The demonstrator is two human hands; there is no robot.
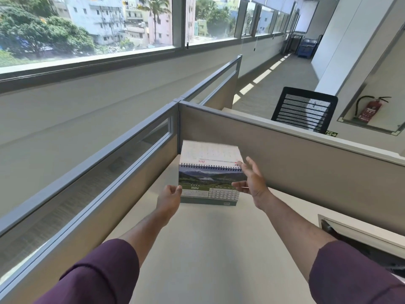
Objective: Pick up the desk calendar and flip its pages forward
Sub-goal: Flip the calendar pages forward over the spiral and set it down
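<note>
Calendar (209,183): light, stiff card, floppy pages; left hand (168,197) pinches its edge, right hand (252,179) open at the spiral corner.

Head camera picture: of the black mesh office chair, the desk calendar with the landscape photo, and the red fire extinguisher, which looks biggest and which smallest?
1. Black mesh office chair back and desk calendar with the landscape photo: similar in the picture; the calendar is much nearer, so I won't rank them.
2. Red fire extinguisher: clearly smallest, and farthest away.

Desk calendar (210,183) at MAY, left hand (169,197) gripping
</note>
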